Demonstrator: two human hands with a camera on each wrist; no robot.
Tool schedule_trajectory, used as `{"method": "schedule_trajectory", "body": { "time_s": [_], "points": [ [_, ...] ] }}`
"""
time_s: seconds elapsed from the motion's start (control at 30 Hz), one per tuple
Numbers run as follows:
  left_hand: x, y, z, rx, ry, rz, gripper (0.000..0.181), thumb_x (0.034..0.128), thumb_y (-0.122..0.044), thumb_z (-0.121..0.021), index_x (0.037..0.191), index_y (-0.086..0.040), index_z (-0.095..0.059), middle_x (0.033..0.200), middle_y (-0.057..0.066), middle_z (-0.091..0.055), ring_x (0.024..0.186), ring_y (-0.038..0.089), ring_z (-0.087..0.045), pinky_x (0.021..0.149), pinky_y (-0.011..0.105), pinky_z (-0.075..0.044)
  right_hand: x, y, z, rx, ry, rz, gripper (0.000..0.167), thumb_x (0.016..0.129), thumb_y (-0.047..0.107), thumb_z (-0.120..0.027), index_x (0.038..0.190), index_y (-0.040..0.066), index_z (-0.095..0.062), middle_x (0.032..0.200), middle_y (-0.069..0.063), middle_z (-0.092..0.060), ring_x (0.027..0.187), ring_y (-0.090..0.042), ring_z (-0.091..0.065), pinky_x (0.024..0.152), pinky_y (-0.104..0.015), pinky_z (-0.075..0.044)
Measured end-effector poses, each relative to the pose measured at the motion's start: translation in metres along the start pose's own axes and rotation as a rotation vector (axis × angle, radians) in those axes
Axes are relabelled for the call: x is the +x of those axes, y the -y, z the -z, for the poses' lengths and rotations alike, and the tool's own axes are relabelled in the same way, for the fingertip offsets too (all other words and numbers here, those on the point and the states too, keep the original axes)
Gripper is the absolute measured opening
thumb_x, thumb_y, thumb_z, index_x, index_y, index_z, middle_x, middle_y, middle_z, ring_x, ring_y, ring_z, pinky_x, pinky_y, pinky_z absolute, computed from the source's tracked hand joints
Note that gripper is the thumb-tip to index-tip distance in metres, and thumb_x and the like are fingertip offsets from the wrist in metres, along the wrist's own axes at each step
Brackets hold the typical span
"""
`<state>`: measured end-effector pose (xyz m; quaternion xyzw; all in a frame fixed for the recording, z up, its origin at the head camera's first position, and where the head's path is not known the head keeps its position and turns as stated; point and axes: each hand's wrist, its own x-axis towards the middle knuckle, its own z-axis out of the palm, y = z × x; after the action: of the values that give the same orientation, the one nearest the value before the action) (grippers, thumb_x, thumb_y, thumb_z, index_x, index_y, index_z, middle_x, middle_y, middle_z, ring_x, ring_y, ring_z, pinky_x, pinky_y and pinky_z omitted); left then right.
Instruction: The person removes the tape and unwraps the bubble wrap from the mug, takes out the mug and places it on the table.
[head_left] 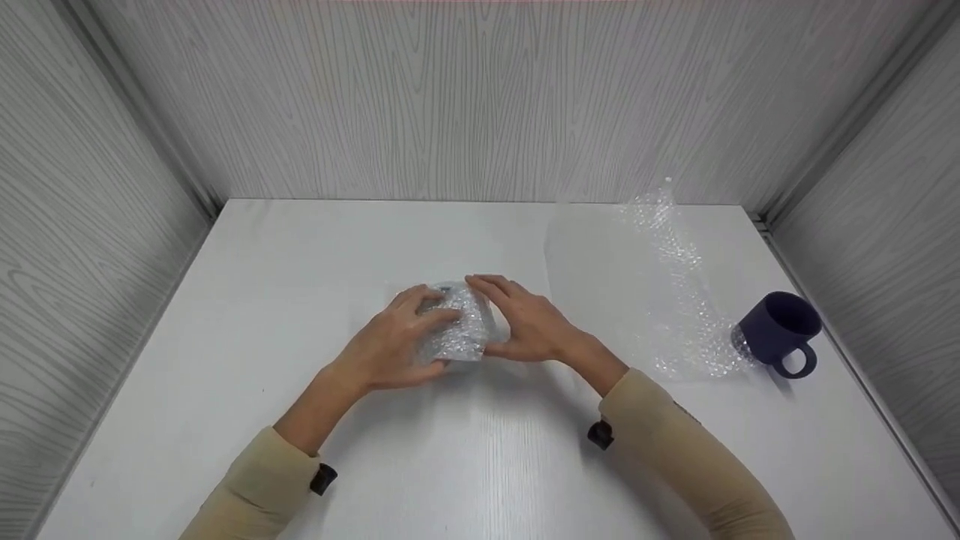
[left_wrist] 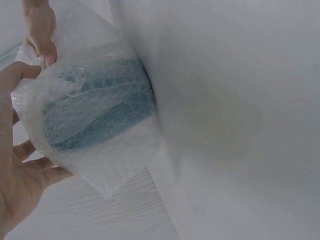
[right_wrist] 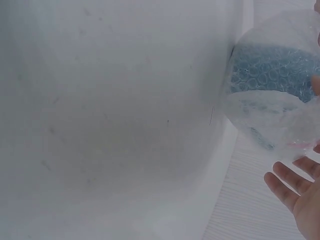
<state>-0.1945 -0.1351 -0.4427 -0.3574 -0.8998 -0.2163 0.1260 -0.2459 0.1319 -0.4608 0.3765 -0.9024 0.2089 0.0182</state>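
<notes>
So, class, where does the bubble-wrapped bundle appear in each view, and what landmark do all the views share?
Head: the bubble-wrapped bundle is near the centre, between the left hand and the right hand.
Left wrist: upper left, with blue showing through.
Right wrist: upper right, cut off by the picture's edge.
Shared landmark: the white tabletop.
</notes>
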Motion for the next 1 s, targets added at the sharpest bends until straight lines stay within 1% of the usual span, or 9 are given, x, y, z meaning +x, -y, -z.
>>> {"method": "schedule_trajectory", "body": {
  "time_s": [0.17, 0.27, 0.43, 0.63, 0.87, 1.0],
  "points": [
    [-0.002, -0.001, 0.002, 0.001, 0.003, 0.010, 0.060, 0.0830, -0.034, -0.085, 0.138, -0.019, -0.067, 0.145, 0.016, -0.059, 0.139, 0.038, -0.057, 0.108, 0.053, -0.058, -0.001, 0.001, 0.002, 0.006, 0.009, -0.004, 0.096, 0.088, 0.041, -0.080, 0.167, 0.020, -0.029, 0.167, -0.005, -0.040, 0.141, -0.033, -0.057, 0.101, -0.055, -0.060],
    [-0.003, -0.001, 0.000, 0.019, 0.002, 0.018, 0.059, 0.0834, -0.035, -0.084, 0.138, -0.019, -0.067, 0.145, 0.017, -0.059, 0.139, 0.039, -0.058, 0.107, 0.053, -0.059, -0.002, 0.000, 0.002, 0.011, 0.009, 0.003, 0.096, 0.088, 0.042, -0.079, 0.167, 0.022, -0.028, 0.166, -0.005, -0.041, 0.140, -0.032, -0.057, 0.100, -0.054, -0.060],
    [-0.003, -0.005, -0.002, 0.057, -0.011, 0.015, 0.059, 0.0844, -0.040, -0.083, 0.138, -0.020, -0.067, 0.146, 0.016, -0.059, 0.139, 0.038, -0.058, 0.105, 0.053, -0.059, -0.004, -0.001, 0.003, 0.003, 0.010, 0.010, 0.097, 0.087, 0.048, -0.079, 0.166, 0.025, -0.029, 0.164, -0.004, -0.043, 0.139, -0.031, -0.058, 0.100, -0.054, -0.060],
    [-0.004, -0.014, 0.000, 0.126, -0.043, -0.014, 0.061, 0.0831, -0.043, -0.084, 0.136, -0.019, -0.068, 0.144, 0.017, -0.060, 0.137, 0.037, -0.058, 0.106, 0.052, -0.059, -0.008, 0.000, 0.007, 0.003, 0.026, -0.002, 0.098, 0.087, 0.055, -0.078, 0.166, 0.027, -0.029, 0.163, -0.003, -0.044, 0.140, -0.030, -0.058, 0.101, -0.055, -0.060],
    [-0.009, -0.018, 0.000, 0.177, -0.065, 0.002, 0.057, 0.0847, -0.045, -0.082, 0.134, -0.021, -0.069, 0.144, 0.015, -0.062, 0.136, 0.036, -0.060, 0.105, 0.051, -0.060, -0.014, 0.002, 0.010, -0.006, 0.027, -0.015, 0.099, 0.087, 0.065, -0.075, 0.166, 0.028, -0.030, 0.162, -0.003, -0.045, 0.139, -0.029, -0.058, 0.102, -0.054, -0.060],
    [-0.013, -0.020, -0.001, 0.186, -0.073, 0.007, 0.055, 0.0849, -0.042, -0.082, 0.134, -0.020, -0.069, 0.143, 0.016, -0.063, 0.135, 0.037, -0.061, 0.104, 0.051, -0.060, -0.017, 0.003, 0.011, -0.016, 0.019, -0.003, 0.099, 0.086, 0.067, -0.074, 0.166, 0.025, -0.032, 0.160, -0.004, -0.048, 0.137, -0.029, -0.060, 0.101, -0.053, -0.060]
  ]
}}
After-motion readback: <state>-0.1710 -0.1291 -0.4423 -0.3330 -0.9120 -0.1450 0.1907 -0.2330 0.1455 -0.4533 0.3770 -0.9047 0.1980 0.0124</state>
